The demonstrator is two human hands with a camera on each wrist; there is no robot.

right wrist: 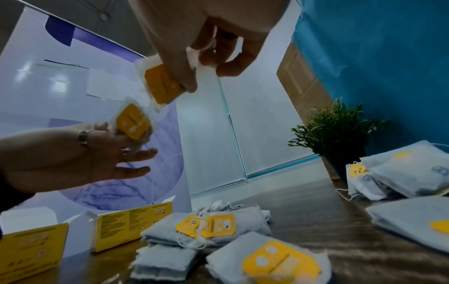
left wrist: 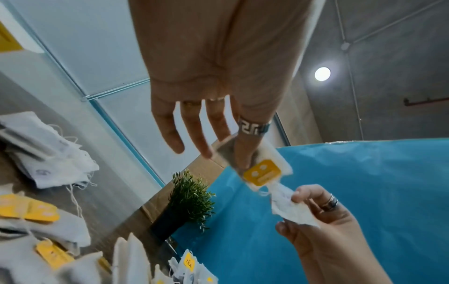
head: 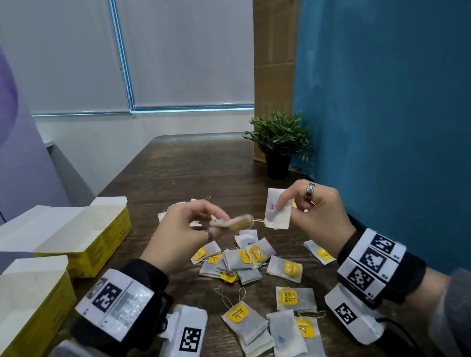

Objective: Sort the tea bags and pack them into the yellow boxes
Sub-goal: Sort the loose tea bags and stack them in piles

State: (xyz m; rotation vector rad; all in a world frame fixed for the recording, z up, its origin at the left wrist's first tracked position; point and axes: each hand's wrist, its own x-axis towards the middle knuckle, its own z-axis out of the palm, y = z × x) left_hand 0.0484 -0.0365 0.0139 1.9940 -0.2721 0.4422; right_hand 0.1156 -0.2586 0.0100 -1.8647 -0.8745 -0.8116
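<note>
head view: my left hand (head: pixel 176 234) pinches one tea bag (head: pixel 234 223) and my right hand (head: pixel 314 214) pinches another tea bag (head: pixel 277 213), both raised above the worktop (head: pixel 193 165); loose tea bags (head: pixel 250 258) lie below, two open yellow boxes (head: pixel 92 242) at left. left wrist view: thumb and forefinger hold the yellow-tagged bag; other fingers (left wrist: pixel 170 132) are spread. right wrist view: my fingers (right wrist: pixel 179 67) clamp the tagged bag.
</note>
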